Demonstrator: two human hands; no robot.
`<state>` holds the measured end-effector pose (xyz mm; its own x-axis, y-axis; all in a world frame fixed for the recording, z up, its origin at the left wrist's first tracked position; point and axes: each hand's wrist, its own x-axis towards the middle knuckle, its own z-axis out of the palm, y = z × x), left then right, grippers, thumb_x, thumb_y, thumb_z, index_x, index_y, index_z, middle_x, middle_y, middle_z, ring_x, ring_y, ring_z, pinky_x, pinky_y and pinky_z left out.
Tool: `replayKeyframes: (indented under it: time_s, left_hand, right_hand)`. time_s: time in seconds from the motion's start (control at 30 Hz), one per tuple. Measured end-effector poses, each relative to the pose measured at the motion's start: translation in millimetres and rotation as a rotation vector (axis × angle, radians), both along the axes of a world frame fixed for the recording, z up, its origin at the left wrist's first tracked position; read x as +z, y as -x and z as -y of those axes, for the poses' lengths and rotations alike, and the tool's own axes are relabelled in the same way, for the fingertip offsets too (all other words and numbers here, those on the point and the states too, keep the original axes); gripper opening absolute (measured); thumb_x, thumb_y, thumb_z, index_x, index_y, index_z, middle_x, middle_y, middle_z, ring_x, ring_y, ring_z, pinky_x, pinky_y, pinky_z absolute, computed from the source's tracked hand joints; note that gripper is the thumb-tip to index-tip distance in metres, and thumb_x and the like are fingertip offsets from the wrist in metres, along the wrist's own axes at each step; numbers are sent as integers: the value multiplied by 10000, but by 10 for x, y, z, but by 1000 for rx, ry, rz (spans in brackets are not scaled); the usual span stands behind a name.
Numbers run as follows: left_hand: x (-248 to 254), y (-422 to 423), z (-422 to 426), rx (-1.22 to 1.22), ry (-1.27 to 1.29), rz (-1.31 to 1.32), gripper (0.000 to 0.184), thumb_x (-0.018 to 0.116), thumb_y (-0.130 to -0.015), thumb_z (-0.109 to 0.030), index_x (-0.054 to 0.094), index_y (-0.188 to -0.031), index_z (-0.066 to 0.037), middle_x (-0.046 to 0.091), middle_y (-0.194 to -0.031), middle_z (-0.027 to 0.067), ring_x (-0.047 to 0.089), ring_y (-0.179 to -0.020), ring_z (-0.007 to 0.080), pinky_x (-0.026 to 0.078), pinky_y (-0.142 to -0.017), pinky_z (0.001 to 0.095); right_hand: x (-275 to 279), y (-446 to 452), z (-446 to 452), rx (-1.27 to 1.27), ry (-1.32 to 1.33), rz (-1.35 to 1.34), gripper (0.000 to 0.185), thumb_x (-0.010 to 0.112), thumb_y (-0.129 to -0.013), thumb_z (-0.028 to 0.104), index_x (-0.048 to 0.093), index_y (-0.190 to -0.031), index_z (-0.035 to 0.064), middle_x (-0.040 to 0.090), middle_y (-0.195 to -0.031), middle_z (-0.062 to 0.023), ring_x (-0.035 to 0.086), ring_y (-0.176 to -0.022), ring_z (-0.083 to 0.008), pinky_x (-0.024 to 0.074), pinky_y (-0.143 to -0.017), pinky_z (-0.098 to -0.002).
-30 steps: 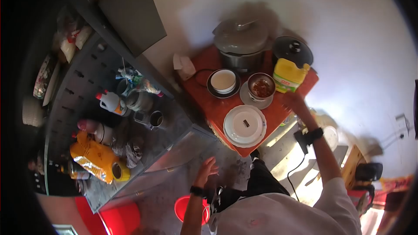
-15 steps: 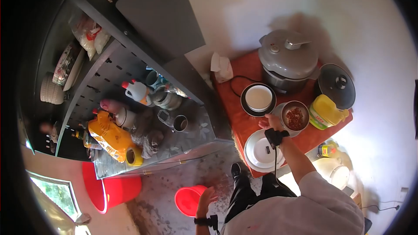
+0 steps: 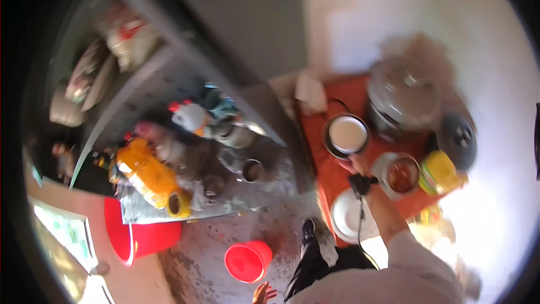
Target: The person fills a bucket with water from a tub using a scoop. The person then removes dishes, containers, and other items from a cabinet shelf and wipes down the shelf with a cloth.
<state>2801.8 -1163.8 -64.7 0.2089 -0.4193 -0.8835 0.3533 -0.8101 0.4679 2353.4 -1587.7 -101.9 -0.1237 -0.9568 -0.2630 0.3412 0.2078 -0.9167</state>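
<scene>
Orange-red table (image 3: 332,183); red bucket (image 3: 247,262)

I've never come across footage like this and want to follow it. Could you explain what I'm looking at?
There is no machine here: a person works with two bare hands. All three pictures come from one camera worn on the person's head, looking forward and down.

In the current one, the red table bears a white bowl in a dark dish, a bowl of reddish food, a white plate, a grey cooker, a dark lid and a yellow container.

The right hand is at the dark dish's near edge; blur hides whether it grips. The left hand, low in the picture near the red bucket, is open, with nothing visible in it.
</scene>
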Motion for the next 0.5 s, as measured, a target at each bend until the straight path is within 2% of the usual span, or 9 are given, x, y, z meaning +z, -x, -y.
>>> replayKeyframes:
  time_s: [0.03,0.1,0.13,0.17,0.2,0.27,0.4,0.5]
  left_hand:
    - [58,10,22,16,-9,3,489,607,-752,-373,445,-1108,-80,499,-962,112,583,-800,284,496,-655,392]
    - [189,19,41,4,11,10,493,612,-743,-378,443,-1125,-115,509,-943,81,582,-767,264,491,-644,366]
    - [217,10,37,15,10,16,492,612,-742,-375,444,-1125,-115,511,-940,80,581,-767,262,490,-645,366]
    - [276,-21,29,38,4,22,491,613,-741,-372,446,-1125,-116,512,-936,79,580,-767,260,489,-645,366]
    - [332,-58,14,57,-3,35,489,613,-741,-369,447,-1125,-116,513,-933,78,579,-767,258,488,-646,366]
    - [424,-209,14,91,-24,47,486,614,-740,-364,450,-1125,-117,516,-925,76,577,-767,254,486,-647,366]
    - [484,-604,140,146,-22,74,481,616,-737,-353,455,-1126,-118,522,-911,72,572,-767,246,481,-650,366]
    - [546,-897,353,198,19,124,477,617,-736,-345,460,-1126,-120,526,-900,69,569,-767,240,478,-651,366]
  right_hand:
    - [155,-42,41,-92,-87,391,296,429,-726,9,476,-1017,-12,546,-980,-150,562,-853,-277,501,-752,-447]
    - [130,-79,260,-88,-141,476,351,447,-716,26,471,-1067,35,560,-1010,-113,566,-879,-253,510,-727,-454]
    - [221,-95,343,-118,-222,443,365,437,-703,7,470,-1065,33,565,-993,-119,577,-856,-258,527,-688,-431]
    - [-12,6,492,-33,-250,508,385,423,-681,-16,459,-1063,15,561,-981,-151,591,-798,-273,542,-649,-397]
    - [50,-34,564,-205,-328,505,356,409,-674,-18,467,-1026,-6,568,-927,-170,595,-730,-273,542,-571,-350]
    - [-280,105,746,-88,-184,493,280,456,-685,9,505,-961,19,592,-874,-121,594,-762,-272,520,-692,-407]
    - [-410,164,943,-62,-138,594,235,464,-700,23,515,-929,10,590,-861,-120,589,-761,-264,522,-690,-393]
    - [-330,5,910,-294,-230,661,184,460,-715,-10,519,-889,-10,588,-858,-123,586,-762,-261,523,-662,-378]
